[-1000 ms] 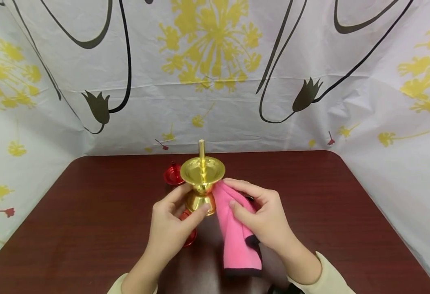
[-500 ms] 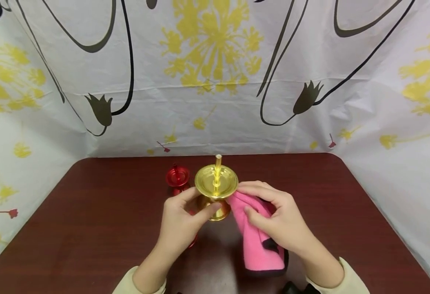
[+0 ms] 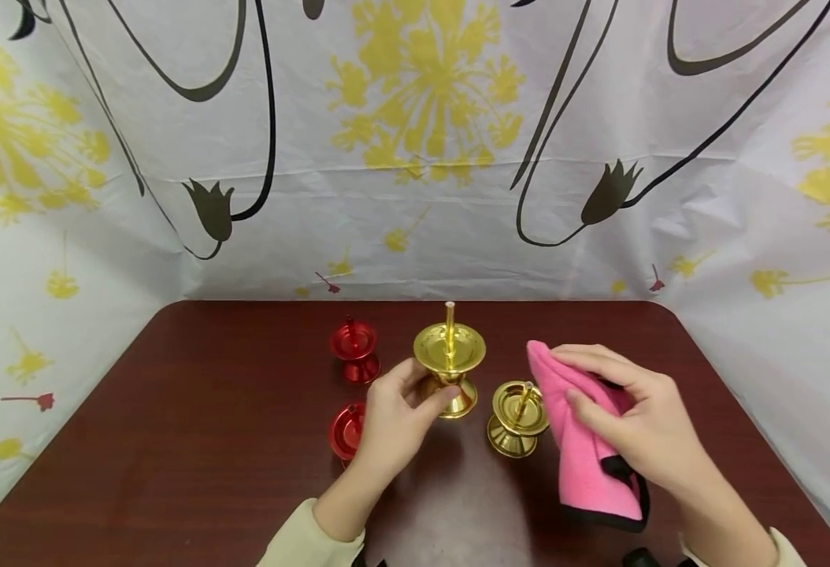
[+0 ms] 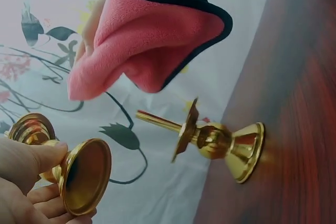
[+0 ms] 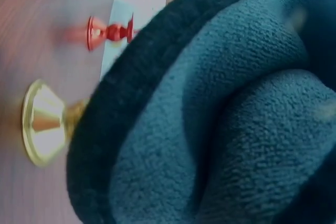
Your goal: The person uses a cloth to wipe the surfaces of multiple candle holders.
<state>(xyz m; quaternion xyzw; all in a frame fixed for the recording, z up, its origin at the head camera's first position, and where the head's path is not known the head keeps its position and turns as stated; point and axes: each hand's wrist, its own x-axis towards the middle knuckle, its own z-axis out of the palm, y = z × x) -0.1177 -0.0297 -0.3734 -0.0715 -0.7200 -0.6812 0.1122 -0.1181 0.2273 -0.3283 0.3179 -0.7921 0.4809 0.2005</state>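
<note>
My left hand [image 3: 395, 417] grips a gold candlestick [image 3: 450, 348] by its narrow waist, thumb in front. Its shallow dish and central stem face up, and the left wrist view shows its hollow base, lifted off the table. Off to the right, my right hand [image 3: 638, 417] pinches a folded pink cloth [image 3: 592, 465] with black edging, apart from the held candlestick. Between the hands a second gold candlestick [image 3: 513, 429] stands upright on the table, close to the cloth's left side. In the right wrist view the cloth [image 5: 252, 129] fills most of the frame.
Two smaller red candlesticks stand left of the held one: a rear one [image 3: 355, 354] and a nearer one [image 3: 346, 433], partly hidden by my left hand. The dark red wooden table [image 3: 174, 441] ends at a patterned white sheet [image 3: 415, 236] behind and on both sides.
The cloth has come away from the held candlestick and moved right with my right hand. My left hand has carried the candlestick rightward. The second gold candlestick and both red ones show more.
</note>
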